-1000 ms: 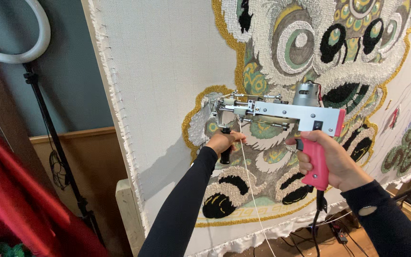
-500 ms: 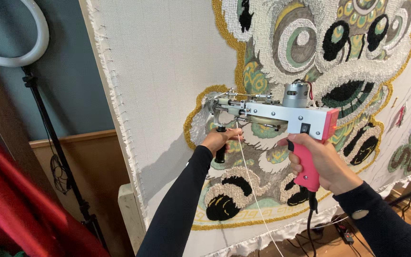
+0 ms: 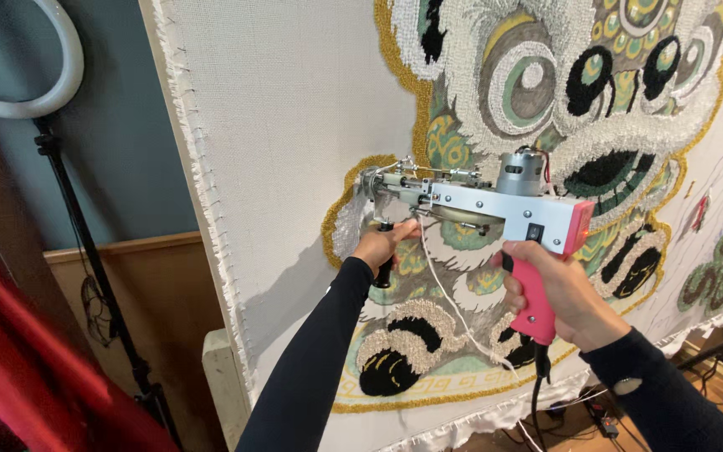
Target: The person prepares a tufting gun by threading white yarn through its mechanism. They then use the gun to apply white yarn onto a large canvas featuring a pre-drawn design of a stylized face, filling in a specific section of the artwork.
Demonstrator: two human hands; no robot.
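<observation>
A tufting gun (image 3: 495, 201) with a silver body and a pink grip is pressed nose-first against a stretched white cloth (image 3: 294, 125). My right hand (image 3: 558, 293) is closed around the pink grip. My left hand (image 3: 382, 244) grips the black front handle under the gun's nose. The needle end touches the cloth at the left edge of a tufted lion-dance design (image 3: 562, 84) in white, green, gold and black. A white yarn strand (image 3: 453, 310) hangs from the gun between my arms. Both sleeves are black.
A ring light (image 3: 39, 75) on a black stand (image 3: 94, 276) stands at the left by a grey wall with wood panelling (image 3: 152, 293). Red fabric (image 3: 35, 377) fills the lower left corner. Cables lie on the wooden floor (image 3: 596, 414) at lower right.
The gun and both hands have shifted slightly left and down along the cloth. The grips are unchanged.
</observation>
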